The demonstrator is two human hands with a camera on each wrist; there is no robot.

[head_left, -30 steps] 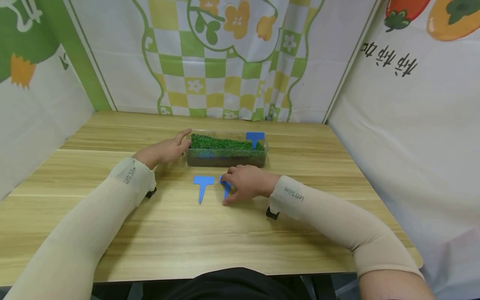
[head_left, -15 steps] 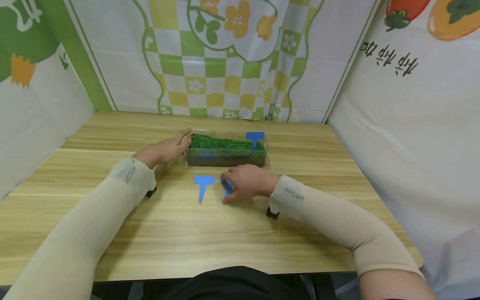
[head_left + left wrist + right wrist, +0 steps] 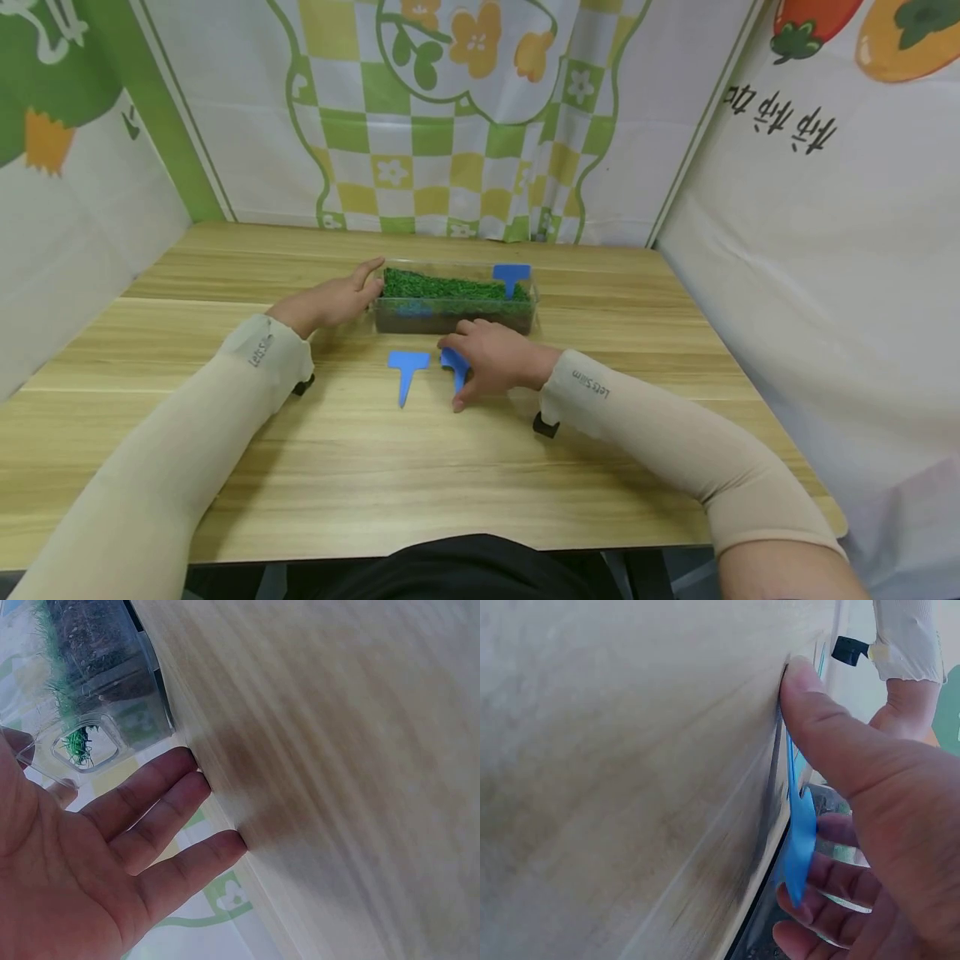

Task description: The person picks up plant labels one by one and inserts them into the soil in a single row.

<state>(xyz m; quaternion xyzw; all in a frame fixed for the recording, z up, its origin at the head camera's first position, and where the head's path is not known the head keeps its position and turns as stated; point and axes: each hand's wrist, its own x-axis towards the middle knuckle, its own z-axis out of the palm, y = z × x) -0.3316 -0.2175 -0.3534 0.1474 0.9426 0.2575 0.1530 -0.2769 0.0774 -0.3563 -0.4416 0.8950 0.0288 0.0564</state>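
Note:
In the head view a clear plastic box [image 3: 453, 323] holds dark soil and green grass [image 3: 442, 287], with a blue T-shaped plant label [image 3: 512, 273] upright at its right end. My left hand [image 3: 330, 302] rests at the box's left end. The left wrist view has several of its fingers straight, tips on the table, and the others near the box's clear handle [image 3: 86, 746]. My right hand [image 3: 498, 358] holds a second plant label [image 3: 455, 362] between curled fingers and thumb; its head tilts off the table in the right wrist view. A third label [image 3: 406, 375] lies flat left of it.
The wooden table [image 3: 360, 483] runs back to a checked green and yellow curtain [image 3: 450, 167]. White printed cloth [image 3: 810, 275] hangs along the right side, and another sheet borders the left.
My right hand has shifted slightly forward, and its fingers have tipped up the head of the plant label. The left hand and the box have stayed put.

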